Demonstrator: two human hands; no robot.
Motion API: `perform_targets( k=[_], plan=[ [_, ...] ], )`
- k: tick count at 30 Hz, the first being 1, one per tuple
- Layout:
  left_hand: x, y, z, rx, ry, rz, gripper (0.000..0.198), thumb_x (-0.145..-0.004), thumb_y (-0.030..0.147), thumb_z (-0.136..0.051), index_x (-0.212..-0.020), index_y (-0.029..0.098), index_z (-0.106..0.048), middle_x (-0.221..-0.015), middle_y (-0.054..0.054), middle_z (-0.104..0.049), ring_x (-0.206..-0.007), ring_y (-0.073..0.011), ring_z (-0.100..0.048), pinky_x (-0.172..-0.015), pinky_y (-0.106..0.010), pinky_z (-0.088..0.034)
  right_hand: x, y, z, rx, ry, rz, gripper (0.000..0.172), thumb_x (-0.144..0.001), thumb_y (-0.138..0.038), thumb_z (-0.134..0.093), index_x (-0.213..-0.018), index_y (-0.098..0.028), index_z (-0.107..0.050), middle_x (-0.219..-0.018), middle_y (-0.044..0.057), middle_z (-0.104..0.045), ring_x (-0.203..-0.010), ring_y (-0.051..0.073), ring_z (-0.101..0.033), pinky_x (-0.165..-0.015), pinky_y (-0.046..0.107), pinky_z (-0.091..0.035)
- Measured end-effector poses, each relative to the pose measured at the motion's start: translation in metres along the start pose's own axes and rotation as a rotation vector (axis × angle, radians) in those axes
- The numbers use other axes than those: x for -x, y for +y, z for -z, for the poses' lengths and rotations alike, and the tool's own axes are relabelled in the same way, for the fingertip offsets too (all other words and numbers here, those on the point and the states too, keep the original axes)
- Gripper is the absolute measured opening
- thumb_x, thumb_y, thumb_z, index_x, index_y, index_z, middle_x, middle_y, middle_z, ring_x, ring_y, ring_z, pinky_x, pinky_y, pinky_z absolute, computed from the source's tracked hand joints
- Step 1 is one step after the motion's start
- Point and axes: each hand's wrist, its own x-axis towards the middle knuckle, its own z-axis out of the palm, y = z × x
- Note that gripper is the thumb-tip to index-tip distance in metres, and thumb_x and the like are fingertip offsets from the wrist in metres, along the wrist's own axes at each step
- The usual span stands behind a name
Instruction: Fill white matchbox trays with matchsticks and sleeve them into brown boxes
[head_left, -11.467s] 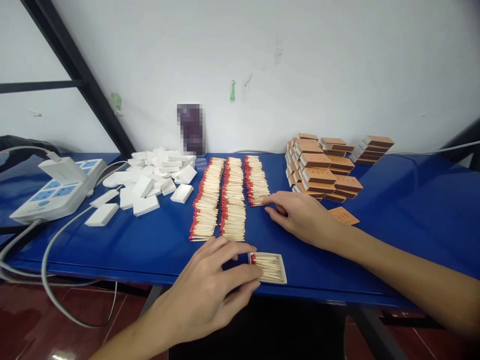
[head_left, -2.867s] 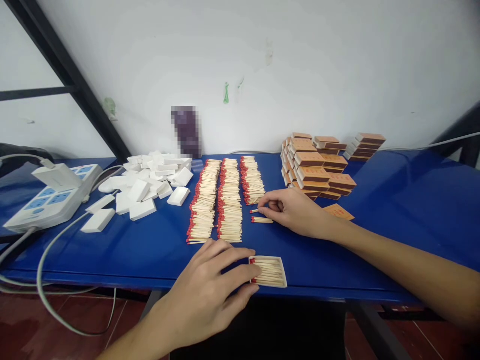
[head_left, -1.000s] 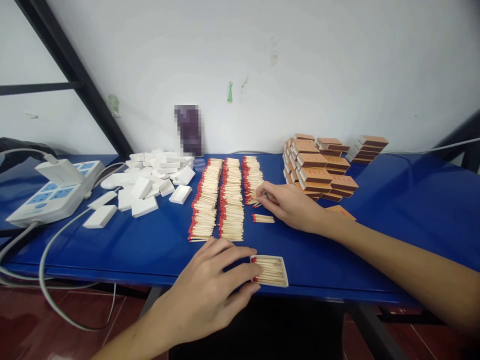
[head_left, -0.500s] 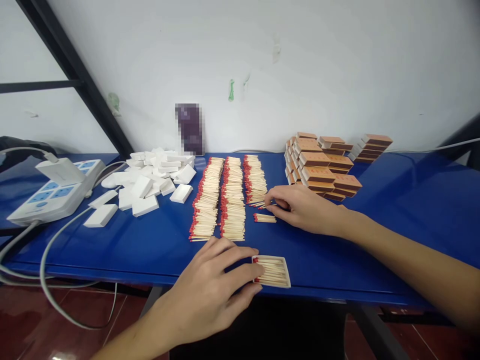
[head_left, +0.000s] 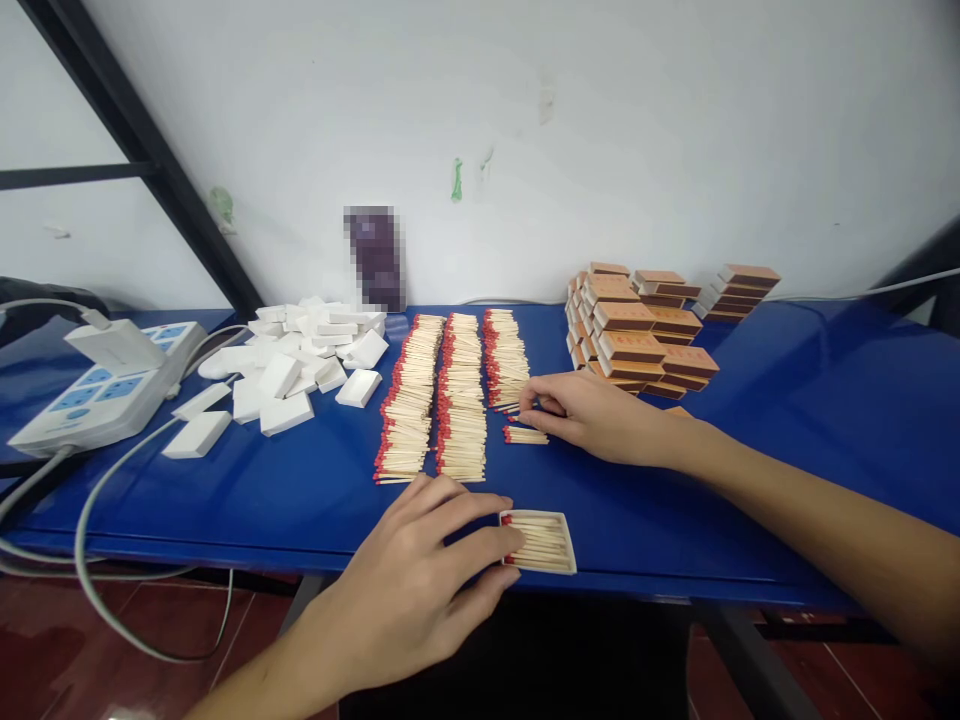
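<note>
My left hand (head_left: 439,565) grips the left end of a white matchbox tray (head_left: 570,545) at the table's front edge, one finger resting on the red-headed matches (head_left: 544,538) inside. Above it, my right hand (head_left: 581,415) is closed in a pinch at the near end of the right row of matches (head_left: 506,350). A match head shows by its fingertips; how many matches it holds is hidden. Just below those fingertips lies a small separate bunch of matches (head_left: 527,436). Two longer rows, a left row (head_left: 409,400) and a middle row (head_left: 461,400), lie to the left.
White empty-looking trays (head_left: 300,350) are heaped at left, beside a power strip (head_left: 112,385) with cables. Orange-brown matchbox sleeves (head_left: 634,335) are stacked at right, with a smaller stack (head_left: 739,290) behind. A pixelated dark object (head_left: 379,255) leans on the wall.
The view has shifted slightly. My right fingers have drawn a little toward me from the right row, nearer the small bunch. My left hand keeps its hold on the tray.
</note>
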Motion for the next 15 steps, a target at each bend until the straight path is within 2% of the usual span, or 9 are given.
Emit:
perform_targets(
  k=[4,9,15],
  plan=[
    [-0.001,-0.0004,-0.0005,0.0,0.001,-0.005,0.016,-0.1,0.02,-0.056,-0.113,0.022,-0.065,-0.121,-0.004,-0.067,-0.1,-0.0204,-0.059,-0.093,-0.039,-0.046,-0.0024,-0.0055,0.0004,-0.049,-0.01,-0.05,0.022,-0.095,-0.035,-0.052,-0.08,-0.021,-0.059,-0.061,-0.005,-0.049,-0.054,0.011,-0.04,-0.059,0.027,-0.029],
    [-0.001,-0.0005,-0.0013,-0.01,0.01,-0.007,0.016,-0.1,0.021,-0.056,-0.114,0.022,-0.064,-0.122,-0.005,-0.067,-0.101,-0.021,-0.06,-0.094,-0.039,-0.046,-0.0004,-0.0026,0.0022,-0.107,0.014,-0.025,0.026,-0.097,-0.038,-0.049,-0.083,-0.02,-0.061,-0.059,-0.005,-0.049,-0.053,0.012,-0.041,-0.057,0.027,-0.03],
    [-0.0009,0.0006,0.0003,-0.007,0.01,-0.003,0.014,-0.1,0.021,-0.056,-0.111,0.021,-0.064,-0.119,-0.004,-0.068,-0.098,-0.0204,-0.06,-0.091,-0.038,-0.047,-0.0037,0.0032,-0.0034,0.009,0.079,0.023,0.017,-0.097,-0.026,-0.048,-0.095,-0.019,-0.064,-0.063,-0.004,-0.052,-0.055,0.013,-0.044,-0.061,0.027,-0.031]
  ],
)
